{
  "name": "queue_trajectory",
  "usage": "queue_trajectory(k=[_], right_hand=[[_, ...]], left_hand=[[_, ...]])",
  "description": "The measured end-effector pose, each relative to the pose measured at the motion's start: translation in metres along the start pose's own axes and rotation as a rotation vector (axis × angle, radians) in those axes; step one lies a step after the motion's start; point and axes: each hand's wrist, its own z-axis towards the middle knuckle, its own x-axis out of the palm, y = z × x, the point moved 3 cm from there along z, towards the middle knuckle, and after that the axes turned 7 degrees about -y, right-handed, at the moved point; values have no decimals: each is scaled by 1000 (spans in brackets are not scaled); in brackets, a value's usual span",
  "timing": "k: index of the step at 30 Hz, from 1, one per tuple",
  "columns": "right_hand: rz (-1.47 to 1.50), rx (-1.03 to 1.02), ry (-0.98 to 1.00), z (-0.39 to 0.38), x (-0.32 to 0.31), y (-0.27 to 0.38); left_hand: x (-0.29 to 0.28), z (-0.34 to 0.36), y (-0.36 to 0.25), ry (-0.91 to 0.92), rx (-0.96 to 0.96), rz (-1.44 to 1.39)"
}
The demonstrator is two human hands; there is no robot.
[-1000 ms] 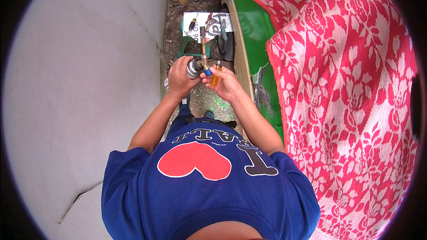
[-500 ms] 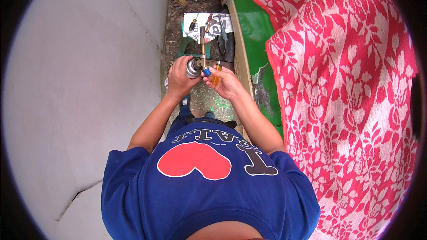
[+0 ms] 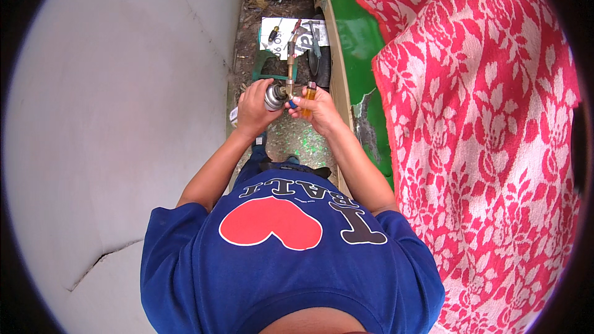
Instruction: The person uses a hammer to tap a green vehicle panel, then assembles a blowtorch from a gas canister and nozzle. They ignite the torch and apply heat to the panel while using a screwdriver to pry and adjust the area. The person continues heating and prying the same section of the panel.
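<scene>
My left hand (image 3: 252,109) is wrapped around a silver gas canister (image 3: 273,96) lying on its side. A brass torch head (image 3: 290,62) is fitted to the canister, its tube pointing away from me. Between the fingers of my right hand (image 3: 324,115) is an orange lighter (image 3: 309,95), its metal top uppermost. The right thumb and a finger also touch the torch's blue knob (image 3: 292,104). No flame shows at the nozzle.
Beyond the hands, a white printed board (image 3: 267,28) bears a screwdriver (image 3: 274,33) and other tools on a green stool (image 3: 266,65). A grey wall (image 3: 124,117) rises at left. At right are a green panel (image 3: 359,43) and a red-and-white patterned cloth (image 3: 476,148).
The torch and both hands have shifted slightly right in the picture. The lighter has turned more upright, and its metal top shows more fully.
</scene>
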Motion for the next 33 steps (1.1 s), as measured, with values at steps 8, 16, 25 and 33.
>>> queue_trajectory(k=[8, 16, 25, 33], right_hand=[[-220, -165, 79, -12, -1, 18], [-217, -180, 65, -22, -1, 19], [74, 19, 202, -31, 0, 5], [-43, -211, -104, -38, -34, 33]], left_hand=[[-14, -4, 4, 336, -360, -242], [-38, -1, -9, 349, -319, -58], [-50, -11, -18, 355, -313, -24], [-63, -14, 14, 155, -419, 29]])
